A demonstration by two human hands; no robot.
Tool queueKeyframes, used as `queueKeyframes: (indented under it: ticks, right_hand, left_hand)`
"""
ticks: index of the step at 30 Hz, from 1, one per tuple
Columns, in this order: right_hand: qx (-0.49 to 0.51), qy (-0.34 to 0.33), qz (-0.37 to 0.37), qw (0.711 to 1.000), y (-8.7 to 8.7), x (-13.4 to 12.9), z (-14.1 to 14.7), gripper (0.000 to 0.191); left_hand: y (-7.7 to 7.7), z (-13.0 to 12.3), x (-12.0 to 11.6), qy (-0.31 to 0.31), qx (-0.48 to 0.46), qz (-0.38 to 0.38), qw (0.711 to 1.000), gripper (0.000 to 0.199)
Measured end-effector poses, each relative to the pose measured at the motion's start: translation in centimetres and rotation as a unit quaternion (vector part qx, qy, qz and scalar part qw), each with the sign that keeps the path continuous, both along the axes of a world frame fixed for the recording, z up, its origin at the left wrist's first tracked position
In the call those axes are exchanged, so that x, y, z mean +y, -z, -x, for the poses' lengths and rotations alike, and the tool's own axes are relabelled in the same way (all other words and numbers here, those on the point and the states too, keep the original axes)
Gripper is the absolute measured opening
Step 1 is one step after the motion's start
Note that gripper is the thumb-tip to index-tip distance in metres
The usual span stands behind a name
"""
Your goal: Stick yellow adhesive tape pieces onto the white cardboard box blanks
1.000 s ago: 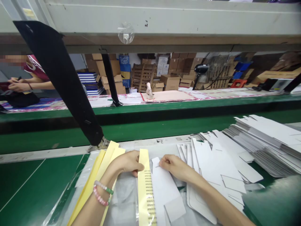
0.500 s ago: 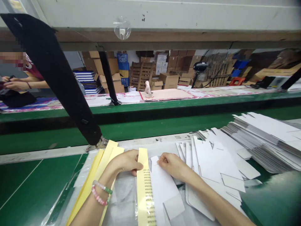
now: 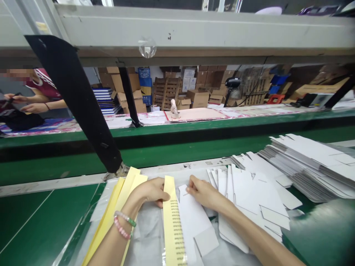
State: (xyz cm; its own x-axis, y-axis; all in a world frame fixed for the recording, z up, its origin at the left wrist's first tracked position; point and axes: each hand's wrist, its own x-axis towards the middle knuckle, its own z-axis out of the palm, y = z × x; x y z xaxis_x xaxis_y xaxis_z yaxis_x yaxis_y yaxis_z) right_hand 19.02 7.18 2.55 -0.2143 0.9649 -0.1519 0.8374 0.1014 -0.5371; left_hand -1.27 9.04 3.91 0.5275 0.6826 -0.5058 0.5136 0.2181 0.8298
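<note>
My left hand (image 3: 154,191), with a beaded bracelet on the wrist, pinches the upper part of a yellow label strip (image 3: 172,221) printed with rows of small dark text. More yellow sheets (image 3: 111,214) lie under and left of that forearm. Just right of the strip is a flat white folded carton (image 3: 195,218). My right hand (image 3: 201,190) is at the carton's top end, its fingers pressed together; what they hold, if anything, is too small to make out. White flat cartons (image 3: 246,192) are fanned out beside my right forearm.
A taller stack of white cartons (image 3: 310,166) stands at the right. A black post (image 3: 83,103) slants down at the left. Beyond the green ledge (image 3: 180,144), a person's hands (image 3: 34,107) hold something dark at far left. Cardboard boxes (image 3: 198,99) are piled behind.
The view has tilted up slightly. My right hand's fingers have drawn together and lifted slightly at the carton's top. My left hand keeps its pinch on the yellow strip.
</note>
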Motion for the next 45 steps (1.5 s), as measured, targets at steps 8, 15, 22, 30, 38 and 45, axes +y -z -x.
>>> queueKeyframes:
  ticks: [8,15,22,30,38,45]
  right_hand:
    - [0.011,0.028,0.007,1.0,-0.2,-3.2,-0.3,0.064]
    - [0.217,0.056,0.013,0.974,-1.5,-3.6,-0.1,0.037]
    - [0.318,0.219,-0.078,0.919,-5.6,-3.3,-10.0,0.047]
    - [-0.157,0.388,-0.021,0.908,-1.6,-5.6,-19.2,0.072]
    - [-0.148,0.325,-0.007,0.934,0.6,-7.0,-14.8,0.072]
    - [-0.142,0.261,-0.047,0.954,-2.0,-5.6,-12.4,0.057]
  left_hand:
    - [-2.9,0.7,-0.8,-0.003,-0.043,-0.029,0.999,0.006]
    - [-5.2,1.9,-1.4,-0.032,-0.042,-0.062,0.997,0.021]
    - [-6.9,2.2,-1.8,-0.04,-0.041,-0.066,0.996,0.018]
    - [-6.2,1.4,-1.6,-0.032,-0.053,-0.046,0.997,0.018]
    - [-6.0,1.1,-1.8,-0.028,-0.05,-0.043,0.997,0.018]
    - [-6.2,0.9,-1.6,-0.021,-0.059,-0.052,0.997,0.016]
